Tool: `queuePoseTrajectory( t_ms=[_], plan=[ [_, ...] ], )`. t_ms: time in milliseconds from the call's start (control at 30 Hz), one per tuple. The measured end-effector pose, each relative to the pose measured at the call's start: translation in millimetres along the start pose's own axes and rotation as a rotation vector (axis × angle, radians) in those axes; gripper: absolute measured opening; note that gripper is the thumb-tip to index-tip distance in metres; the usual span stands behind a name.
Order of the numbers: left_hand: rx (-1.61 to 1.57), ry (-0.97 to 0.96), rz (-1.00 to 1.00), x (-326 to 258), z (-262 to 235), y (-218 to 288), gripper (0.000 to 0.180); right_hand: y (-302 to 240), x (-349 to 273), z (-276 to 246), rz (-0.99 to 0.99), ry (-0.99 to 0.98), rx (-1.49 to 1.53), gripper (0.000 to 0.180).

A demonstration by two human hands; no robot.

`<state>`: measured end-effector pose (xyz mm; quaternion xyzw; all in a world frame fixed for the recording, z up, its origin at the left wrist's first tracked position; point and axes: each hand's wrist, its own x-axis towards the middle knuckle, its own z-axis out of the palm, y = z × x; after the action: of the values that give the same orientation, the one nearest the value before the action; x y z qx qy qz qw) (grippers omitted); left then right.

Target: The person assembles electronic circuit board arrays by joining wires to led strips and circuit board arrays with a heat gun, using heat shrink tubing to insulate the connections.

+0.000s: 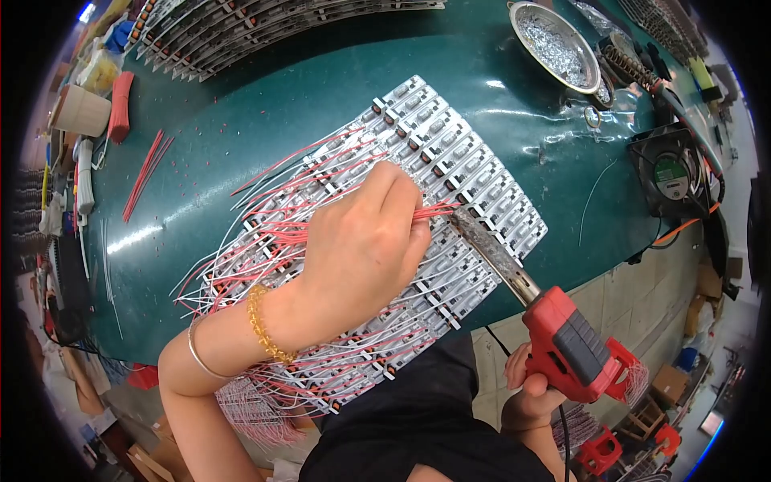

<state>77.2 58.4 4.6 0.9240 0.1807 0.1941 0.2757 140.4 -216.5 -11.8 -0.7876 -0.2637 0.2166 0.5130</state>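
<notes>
My left hand (pixel 365 241) is closed on a small bunch of red wires (pixel 434 211), whose ends stick out past the fingertips over a panel of grey-white circuit boards (pixel 490 177). In my right hand (pixel 532 392) is a red and black soldering gun (pixel 569 345), gripped by its handle. Its long metal barrel points up and left, with the tip at the wire ends; whether they touch I cannot tell. Many red and white wires (pixel 233 269) trail from the panel's rows toward the left. Part of the panel is hidden beneath my left hand and forearm.
A metal bowl of shiny scraps (pixel 554 48) stands at the far right, near a coiled iron holder (pixel 626 60) and a black fan (pixel 671 170). Stacked boards (pixel 265 32) line the back. Loose red wires (pixel 146 177) and a red wire bundle (pixel 120 108) lie left on the green tabletop (pixel 233 112).
</notes>
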Motion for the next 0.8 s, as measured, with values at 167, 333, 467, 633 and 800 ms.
queuePoseTrajectory(
  t_ms=[167,333,467,633,800],
  plan=[
    [-0.003,0.007,0.015,0.5,0.1,0.4,0.014,17.3,-30.2,-9.7,0.115,0.097,-0.124,0.064],
    [0.005,-0.001,0.017,-0.1,0.6,1.7,0.014,-2.3,-16.5,-0.6,0.113,0.097,0.228,0.065],
    [-0.069,-0.038,-0.005,0.4,-3.1,4.2,0.012,-19.3,1.3,9.0,0.093,0.049,0.455,0.070],
    [-0.142,0.142,0.147,3.4,-7.3,-12.2,0.009,-19.8,3.3,6.3,-0.008,0.025,0.508,0.082],
    [0.034,0.274,0.203,3.2,-11.7,-4.7,0.007,-15.9,1.1,-0.7,0.036,0.009,0.585,0.081]
  ],
)
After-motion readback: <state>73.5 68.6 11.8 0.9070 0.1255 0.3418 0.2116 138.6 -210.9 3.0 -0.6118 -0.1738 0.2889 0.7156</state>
